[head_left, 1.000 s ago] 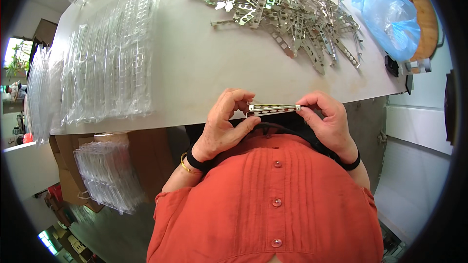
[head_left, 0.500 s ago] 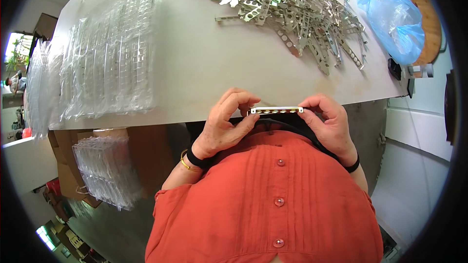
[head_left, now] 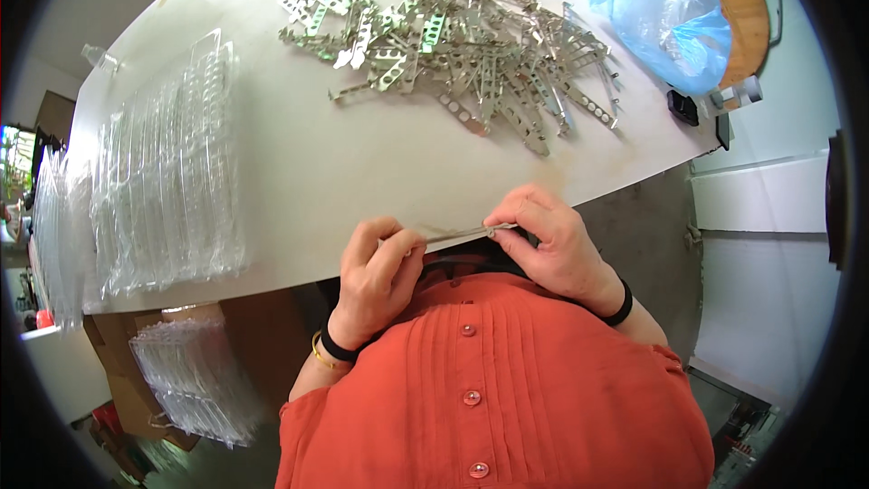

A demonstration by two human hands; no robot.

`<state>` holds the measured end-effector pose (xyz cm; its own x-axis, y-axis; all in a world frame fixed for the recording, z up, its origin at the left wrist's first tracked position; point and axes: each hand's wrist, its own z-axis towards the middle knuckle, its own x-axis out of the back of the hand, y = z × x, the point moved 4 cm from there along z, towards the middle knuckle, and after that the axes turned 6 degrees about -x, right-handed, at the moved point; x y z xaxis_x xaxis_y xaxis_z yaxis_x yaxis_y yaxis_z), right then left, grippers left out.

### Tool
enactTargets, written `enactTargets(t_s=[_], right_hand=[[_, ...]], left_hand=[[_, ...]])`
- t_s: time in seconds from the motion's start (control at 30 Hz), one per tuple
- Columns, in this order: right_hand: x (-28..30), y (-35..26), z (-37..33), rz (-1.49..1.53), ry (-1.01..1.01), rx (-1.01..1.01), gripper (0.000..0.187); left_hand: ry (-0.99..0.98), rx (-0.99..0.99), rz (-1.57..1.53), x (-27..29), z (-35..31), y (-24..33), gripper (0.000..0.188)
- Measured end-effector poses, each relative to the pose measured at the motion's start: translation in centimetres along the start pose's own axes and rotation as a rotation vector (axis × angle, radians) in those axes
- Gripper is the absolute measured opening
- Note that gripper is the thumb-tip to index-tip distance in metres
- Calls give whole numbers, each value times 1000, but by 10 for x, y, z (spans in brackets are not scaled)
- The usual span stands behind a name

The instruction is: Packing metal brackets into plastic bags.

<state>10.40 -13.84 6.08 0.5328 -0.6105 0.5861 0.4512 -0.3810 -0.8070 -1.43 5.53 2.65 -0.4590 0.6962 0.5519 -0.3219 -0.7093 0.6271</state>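
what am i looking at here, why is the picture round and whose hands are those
There is no machine here. A person wears a wide-angle camera on the head that looks down, so the picture bends at the rim and the orange shirt fills the bottom. The two hands are that person's own. The left hand and the right hand each pinch one end of a thin metal strip, held level over the near edge of the white table. On the table lie a heap of similar perforated metal strips, stacks of clear plastic trays on the left, and a blue plastic bag at the far right.
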Motion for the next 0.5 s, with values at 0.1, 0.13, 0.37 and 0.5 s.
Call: enactTargets(t_s=[0.1,0.13,0.37,0.5], right_hand=[[6,-2,-2,-13,65,40,20],[6,1,-2,-18,85,52,19],[-14,43,-3,-94,-2,25,7],[-16,48,-2,-113,-16,32,7]], left_hand=[[37,-106,93,-1,4,5,22],[55,-150,116,-2,6,6,22],[-128,-28,134,-26,3,-16,17],[-155,18,86,-27,4,-21,17]])
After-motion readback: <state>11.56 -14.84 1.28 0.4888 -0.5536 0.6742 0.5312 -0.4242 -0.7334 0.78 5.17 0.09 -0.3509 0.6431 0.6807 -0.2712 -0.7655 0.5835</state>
